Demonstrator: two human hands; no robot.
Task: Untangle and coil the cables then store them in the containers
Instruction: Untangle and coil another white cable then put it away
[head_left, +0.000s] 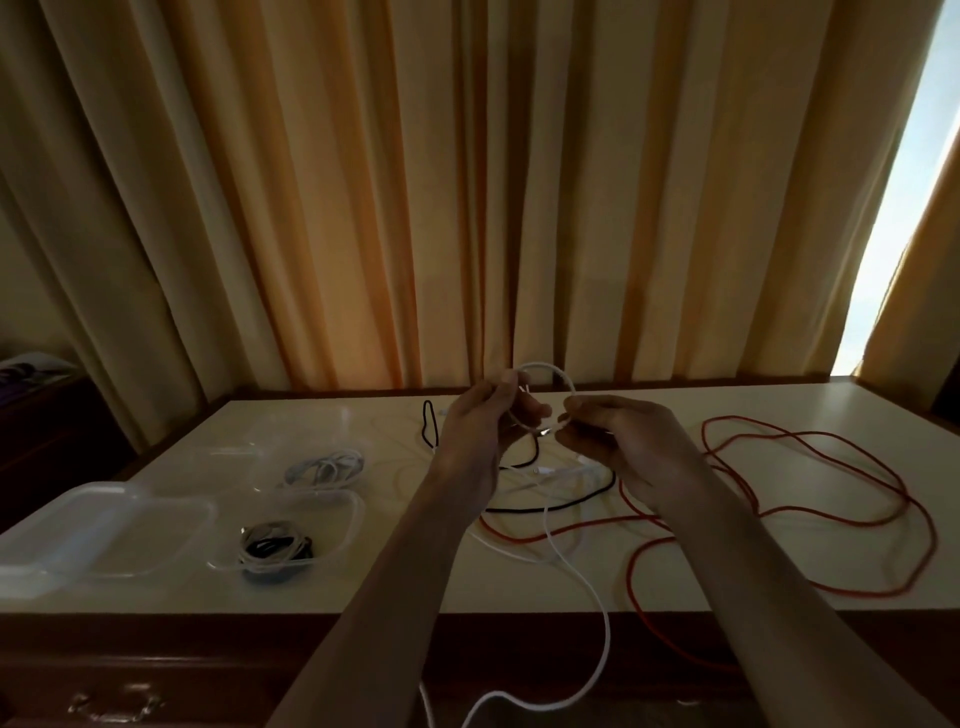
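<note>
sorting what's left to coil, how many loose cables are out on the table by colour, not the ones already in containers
Thin white cable, held in both hands: 1
Long red cable, sprawled on the right of the table: 1
Thin black cable, lying under the hands: 1
Total: 3 loose cables

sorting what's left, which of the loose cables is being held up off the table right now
The white cable: both hands, left hand and right hand, hold it in a loop. The red cable and black cable lie on the table.
</note>
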